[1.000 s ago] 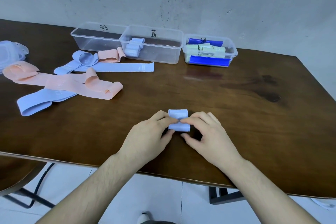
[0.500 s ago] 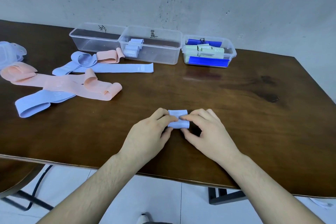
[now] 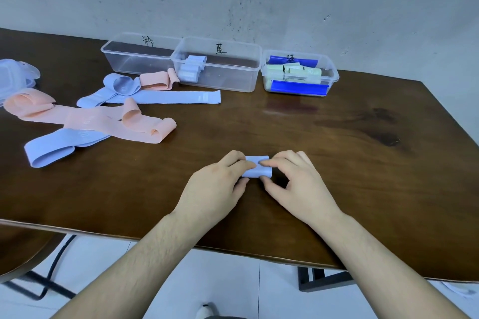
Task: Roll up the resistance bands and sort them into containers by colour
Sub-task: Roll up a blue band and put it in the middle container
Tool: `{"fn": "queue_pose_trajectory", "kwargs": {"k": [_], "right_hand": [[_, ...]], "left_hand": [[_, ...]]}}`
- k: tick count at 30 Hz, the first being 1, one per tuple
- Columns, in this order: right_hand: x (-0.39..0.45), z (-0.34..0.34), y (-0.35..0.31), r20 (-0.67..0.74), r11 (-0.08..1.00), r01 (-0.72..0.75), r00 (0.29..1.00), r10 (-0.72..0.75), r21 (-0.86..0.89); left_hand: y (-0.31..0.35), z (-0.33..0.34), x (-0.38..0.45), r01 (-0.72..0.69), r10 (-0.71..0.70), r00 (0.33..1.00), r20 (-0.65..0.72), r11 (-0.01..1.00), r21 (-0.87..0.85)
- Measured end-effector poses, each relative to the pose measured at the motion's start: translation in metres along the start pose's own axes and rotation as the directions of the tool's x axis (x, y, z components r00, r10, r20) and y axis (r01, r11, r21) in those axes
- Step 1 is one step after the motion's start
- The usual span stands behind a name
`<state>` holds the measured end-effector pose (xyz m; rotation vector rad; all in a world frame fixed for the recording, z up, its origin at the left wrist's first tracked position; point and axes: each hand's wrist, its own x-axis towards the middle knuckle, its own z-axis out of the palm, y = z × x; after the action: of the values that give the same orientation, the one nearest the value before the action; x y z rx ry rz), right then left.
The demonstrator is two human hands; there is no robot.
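Observation:
A light blue band roll lies on the brown table near its front edge. My left hand pinches its left end and my right hand pinches its right end, fingers curled over the top. Three clear containers stand at the back: an empty left one, a middle one with light blue rolls, and a right one with green and dark blue rolls. Loose pink bands and light blue bands lie unrolled at the left.
Clear plastic lids are stacked at the far left edge. A grey wall rises right behind the containers. A dark round stool and a metal frame stand on the floor below the table front.
The flat tail of the band beyond the roll has shrunk as both hands rolled it forward. The roll now looks nearly closed. Hands stayed in the same spot.

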<state>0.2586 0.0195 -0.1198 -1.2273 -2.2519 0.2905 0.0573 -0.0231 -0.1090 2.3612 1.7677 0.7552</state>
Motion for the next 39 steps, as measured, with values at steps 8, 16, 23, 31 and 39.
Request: {"fn": "queue_pose_trajectory", "kwargs": {"k": [8, 16, 23, 31, 39], "right_hand": [[0.009, -0.001, 0.001, 0.052, 1.000, 0.019, 0.998, -0.019, 0.002], [-0.007, -0.010, -0.005, 0.093, 0.999, 0.052, 0.994, -0.051, -0.005], [-0.026, -0.016, -0.011, 0.108, 0.998, 0.061, 0.992, -0.065, 0.035], [-0.033, -0.016, -0.013, 0.120, 0.999, 0.025, 0.992, -0.028, 0.028], [-0.032, -0.015, -0.012, 0.070, 0.999, 0.032, 0.997, -0.032, -0.002]], "left_hand": [[-0.005, 0.004, 0.013, 0.002, -0.002, 1.000, -0.024, 1.000, 0.011], [0.002, -0.002, -0.003, -0.035, 0.035, 0.999, -0.017, 0.999, 0.012], [0.012, -0.010, -0.021, -0.103, 0.103, 0.993, -0.053, 0.995, 0.010], [0.011, -0.005, -0.028, -0.068, 0.068, 0.997, -0.029, 0.998, -0.011], [0.009, -0.005, -0.022, 0.002, -0.001, 1.000, 0.019, 0.999, -0.051]]}}
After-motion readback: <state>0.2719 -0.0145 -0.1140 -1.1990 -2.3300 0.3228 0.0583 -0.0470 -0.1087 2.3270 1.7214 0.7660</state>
